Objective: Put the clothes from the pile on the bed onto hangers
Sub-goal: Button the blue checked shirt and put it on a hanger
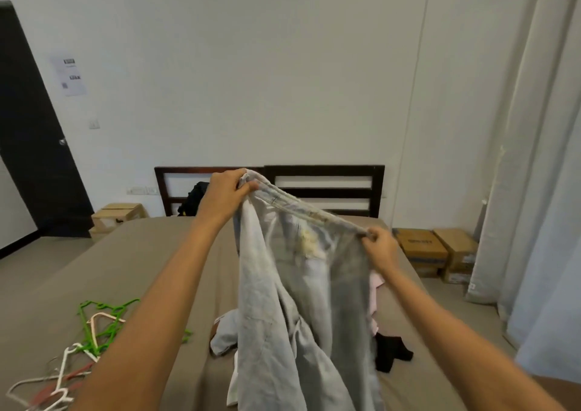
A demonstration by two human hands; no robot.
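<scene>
Two bare forearms of mine stretch out over the bed (125, 269), which has a plain brown sheet. Nearest on my left lies a tangle of hangers on the sheet: white hangers (63, 363) closest to me and green hangers (103, 319) just beyond, overlapping them. In front of me a pale grey-blue garment (283, 285) hangs down in long folds, and its lower end runs out of view at the bottom edge. Behind it sits what is left of the pile: a black piece (391, 352) on the sheet to the right and a pink piece (375, 281) peeking out beside the hanging cloth. The garment is lifted off the bed by its top edge, drawn taut between both hands. My right grip (379, 247) is lower, with fingers curled and pinching one end of that edge. My left grip (224, 190) is higher and farther out, with thumb and fingers closed over the other end, where the cloth bunches. Past them stands a dark slatted headboard (323, 190) with a black bag (196, 196) against it. Cardboard boxes (437, 250) sit on the floor to the right near a pale curtain (534, 159), and a wooden box (119, 215) is on the left. Farthest are a white wall with a sheet of paper (69, 75) and a dark door (31, 143).
</scene>
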